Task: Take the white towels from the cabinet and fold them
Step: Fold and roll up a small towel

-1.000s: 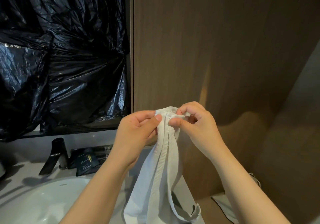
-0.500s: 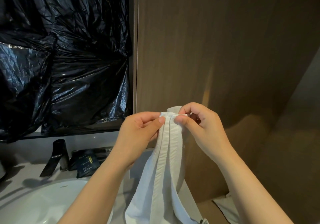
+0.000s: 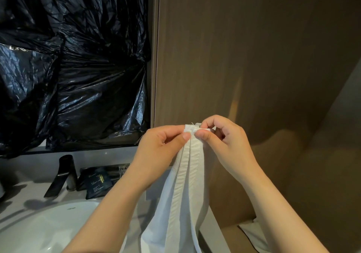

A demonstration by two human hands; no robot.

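Your white towel point(image 3: 185, 204) runs off the bottom edge, so its lower end is unseen, and your left grip point(image 3: 156, 155) and right grip point(image 3: 230, 147) cover part of its top hem. The sink point(image 3: 48, 223) is cut off at the lower left. Print on the dark packet point(image 3: 97, 182) is too small to read. Your right forearm hides part of a second white cloth point(image 3: 250, 233).

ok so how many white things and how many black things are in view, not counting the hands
white: 3 (towel pinched at its top edge by the left hand and right hand, second cloth at lower right, sink basin)
black: 3 (plastic sheeting, faucet, pouch)
total: 6
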